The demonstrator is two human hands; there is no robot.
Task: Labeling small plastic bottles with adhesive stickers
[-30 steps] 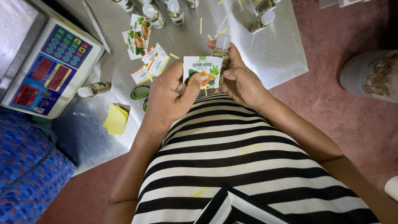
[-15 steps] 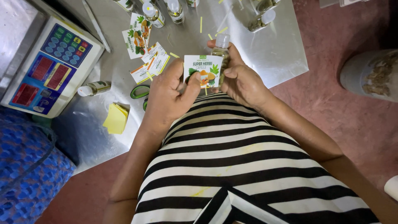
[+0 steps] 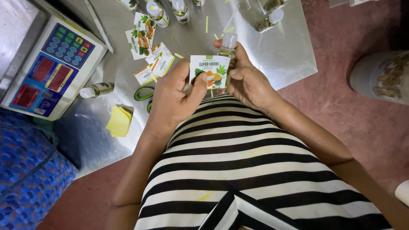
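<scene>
Left hand (image 3: 172, 100): grip pinches the printed label (image 3: 208, 70) by its left edge.
Right hand (image 3: 249, 83): grip closed round small white-capped bottle (image 3: 228, 49), touching the label.

Light's soft and even, daylight from above I'd say, no hard shadows. Metal sheet (image 3: 272, 55) gives a dull sheen, no real glare. My hands and the label stay sharp; corners go dimmer, esp. top right, w/ slight wide-angle stretch at the edges.

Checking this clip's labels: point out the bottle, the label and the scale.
bottle (image 3: 228, 41): head view, on its white cap.
label (image 3: 209, 68): head view, on its printed face.
scale (image 3: 47, 64): head view, on its keypad panel.
</scene>
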